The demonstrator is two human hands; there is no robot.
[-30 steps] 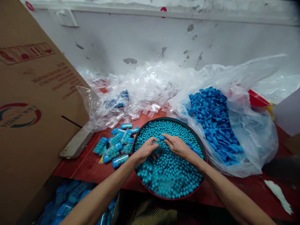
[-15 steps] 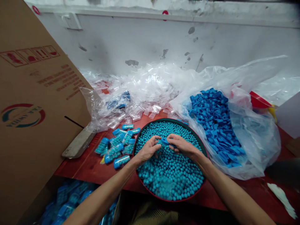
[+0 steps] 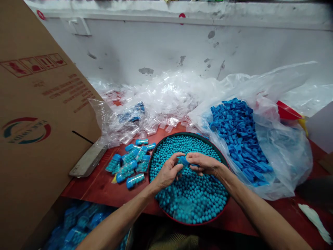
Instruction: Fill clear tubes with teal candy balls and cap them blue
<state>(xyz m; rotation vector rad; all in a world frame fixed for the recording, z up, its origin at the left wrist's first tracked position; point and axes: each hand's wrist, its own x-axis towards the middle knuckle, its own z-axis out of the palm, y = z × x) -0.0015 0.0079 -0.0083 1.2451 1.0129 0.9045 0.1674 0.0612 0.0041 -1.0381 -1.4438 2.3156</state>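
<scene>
My left hand (image 3: pixel 169 171) and my right hand (image 3: pixel 205 163) meet above a round tub (image 3: pixel 227 166) filled with small turquoise balls (image 3: pixel 197 194). A blue plastic cap (image 3: pixel 183 160) sits between them, pinched by the fingers of both hands. Whatever else is under the left fingers is hidden. On the tub's near side, a clear plastic container (image 3: pixel 183 207) rests among the balls. To the left on the red table lie several small clear bottles of turquoise balls with blue caps (image 3: pixel 135 180).
An open plastic bag (image 3: pixel 283 166) of loose blue caps (image 3: pixel 238 135) lies at right. Clear empty containers (image 3: pixel 171 93) are heaped along the wall. A large cardboard box (image 3: pixel 39 166) leans at left. More filled bottles (image 3: pixel 75 222) lie below the table edge.
The two hands have drawn slightly lower and closer around the blue cap, and the right fingers now press over it. The rest of the table looks the same.
</scene>
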